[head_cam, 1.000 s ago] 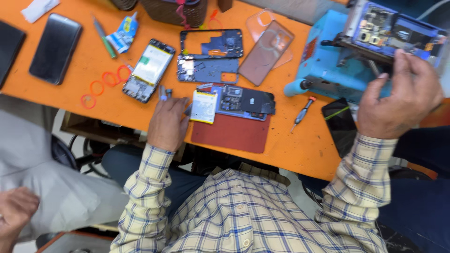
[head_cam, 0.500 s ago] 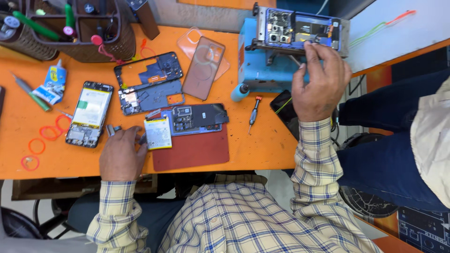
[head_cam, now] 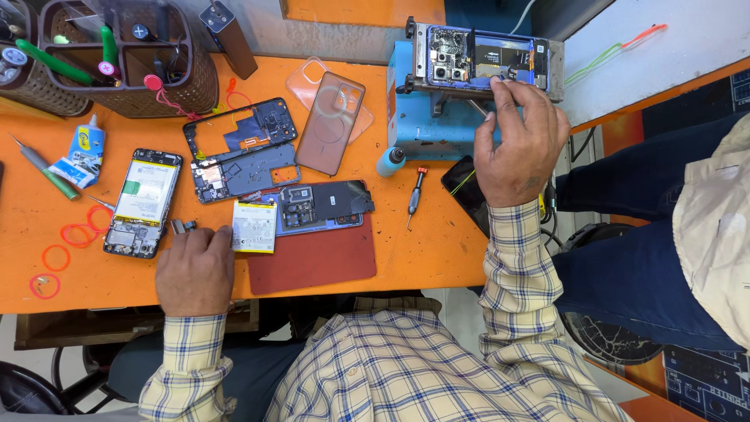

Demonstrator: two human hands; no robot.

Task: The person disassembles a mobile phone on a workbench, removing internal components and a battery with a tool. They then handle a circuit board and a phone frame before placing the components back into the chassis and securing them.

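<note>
Hands: left hand (head_cam: 194, 271) rests loosely curled, empty, beside a battery (head_cam: 255, 227); right hand (head_cam: 522, 146) fingers the clamped opened phone (head_cam: 486, 61).

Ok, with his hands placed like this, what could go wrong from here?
The right hand fingers the opened phone clamped on the blue fixture; a slip might damage its exposed parts. The left hand rests beside a loose battery and a small metal piece, which it could knock off the table edge. The screwdriver might roll.

Orange table (head_cam: 437, 250), dark red mat (head_cam: 312, 262)
</note>
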